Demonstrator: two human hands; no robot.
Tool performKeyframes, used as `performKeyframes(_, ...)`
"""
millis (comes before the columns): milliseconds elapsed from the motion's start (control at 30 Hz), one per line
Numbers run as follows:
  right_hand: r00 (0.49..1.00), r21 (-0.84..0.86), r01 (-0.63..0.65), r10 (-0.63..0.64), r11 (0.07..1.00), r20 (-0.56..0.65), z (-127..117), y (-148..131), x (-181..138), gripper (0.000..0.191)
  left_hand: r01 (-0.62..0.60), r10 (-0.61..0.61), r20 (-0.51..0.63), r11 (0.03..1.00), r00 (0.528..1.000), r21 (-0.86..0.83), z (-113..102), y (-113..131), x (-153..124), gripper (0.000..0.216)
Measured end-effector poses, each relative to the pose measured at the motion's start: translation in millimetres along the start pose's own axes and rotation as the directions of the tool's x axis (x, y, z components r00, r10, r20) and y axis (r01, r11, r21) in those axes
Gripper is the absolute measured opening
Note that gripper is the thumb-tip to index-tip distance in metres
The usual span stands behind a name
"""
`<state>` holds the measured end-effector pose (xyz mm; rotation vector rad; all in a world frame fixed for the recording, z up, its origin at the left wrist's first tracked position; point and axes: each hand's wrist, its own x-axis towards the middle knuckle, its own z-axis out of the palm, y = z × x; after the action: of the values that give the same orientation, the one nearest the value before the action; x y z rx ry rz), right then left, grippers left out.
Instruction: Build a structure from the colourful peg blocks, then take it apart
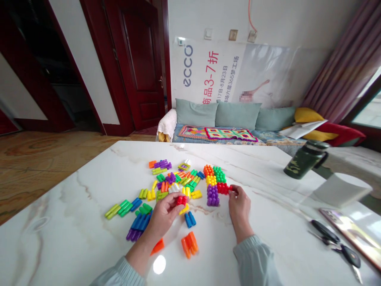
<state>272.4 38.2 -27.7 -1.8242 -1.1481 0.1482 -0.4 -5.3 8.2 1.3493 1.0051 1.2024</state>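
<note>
Between the fingers of my left hand [165, 212] is a small red block [181, 200], held above the loose pieces. My right hand [239, 204] pinches the right end of a row of red blocks [222, 188] lying on the table. That row touches a group of knobbly blocks: orange [208, 171], green [219, 174], yellow [211, 180] and purple [213, 195]. Left of the group spreads a pile of loose coloured blocks [187, 178]. Nearer to me lie a blue block [189, 219] and an orange block [189, 244]. My left forearm partly covers another orange piece [157, 246].
The blocks rest on a white marbled table [89, 206]. To the right stand a camouflage flask [305, 161] and a white roll [342, 190], with a phone [354, 230] and keys [336, 242] nearer. Beyond the table is a sofa [190, 133] with cushions.
</note>
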Motion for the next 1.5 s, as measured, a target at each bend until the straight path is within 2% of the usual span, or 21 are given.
performKeyframes(333,0.998,0.002,0.054,-0.054,0.999,0.023,5,6,1,0.037,-0.006,0.006,0.005,0.999,1.000,0.054,-2,-6,0,0.032)
performKeyframes(467,0.979,0.053,0.170,-0.162,0.984,-0.126,-6,-17,-13,0.030,-0.093,0.098,-0.062,0.993,0.993,0.075,-1,-7,3,0.024)
performKeyframes(533,0.942,0.187,0.327,-0.303,0.927,-0.143,-11,-36,-30,0.023,-0.116,0.121,-0.081,0.991,0.989,0.068,0,-6,3,0.021)
performKeyframes(600,0.863,0.382,0.470,-0.506,0.796,-0.007,-12,-55,-50,0.016,-0.104,0.108,-0.078,0.993,0.991,0.064,2,-5,3,0.020)
performKeyframes(667,0.745,0.522,0.489,-0.646,0.699,0.168,-10,-68,-66,0.014,-0.101,0.107,-0.068,0.991,0.992,0.085,4,-2,2,0.021)
performKeyframes(700,0.702,0.559,0.473,-0.674,0.681,0.228,-8,-73,-72,0.014,-0.107,0.114,-0.065,0.989,0.991,0.102,4,-1,1,0.021)
performKeyframes(733,0.682,0.579,0.453,-0.682,0.678,0.265,-5,-76,-76,0.014,-0.114,0.122,-0.063,0.986,0.991,0.121,5,1,0,0.021)
performKeyframes(900,0.717,0.619,0.349,-0.625,0.704,0.307,2,-76,-77,0.009,-0.118,0.131,-0.065,0.977,0.989,0.178,9,9,-4,0.019)
performKeyframes(1067,0.758,0.691,0.143,-0.527,0.708,0.383,1,-77,-80,0.015,-0.159,0.179,-0.085,0.966,0.980,0.202,10,10,-6,0.012)
performKeyframes(1133,0.749,0.700,0.131,-0.533,0.702,0.393,0,-80,-83,0.013,-0.166,0.186,-0.087,0.966,0.979,0.199,10,10,-7,0.011)
performKeyframes(1200,0.727,0.692,0.195,-0.576,0.695,0.374,-5,-83,-82,0.012,-0.167,0.180,-0.065,0.971,0.981,0.174,10,11,-8,0.014)
performKeyframes(1267,0.732,0.676,0.280,-0.608,0.682,0.309,-13,-81,-75,0.011,-0.186,0.194,-0.035,0.968,0.980,0.166,9,11,-9,0.015)
performKeyframes(1333,0.812,0.617,0.361,-0.562,0.699,0.161,-23,-74,-60,0.012,-0.224,0.233,-0.024,0.956,0.972,0.190,7,10,-9,0.014)
performKeyframes(1400,0.901,0.476,0.400,-0.430,0.783,-0.050,-32,-60,-40,0.014,-0.257,0.269,-0.027,0.941,0.963,0.220,5,8,-8,0.012)
performKeyframes(1433,0.917,0.370,0.398,-0.378,0.840,-0.129,-35,-52,-31,0.016,-0.268,0.281,-0.028,0.935,0.959,0.231,5,7,-8,0.011)
performKeyframes(1500,0.922,0.205,0.387,-0.369,0.899,-0.118,-37,-36,-17,0.021,-0.281,0.296,-0.025,0.926,0.955,0.251,3,6,-7,0.010)
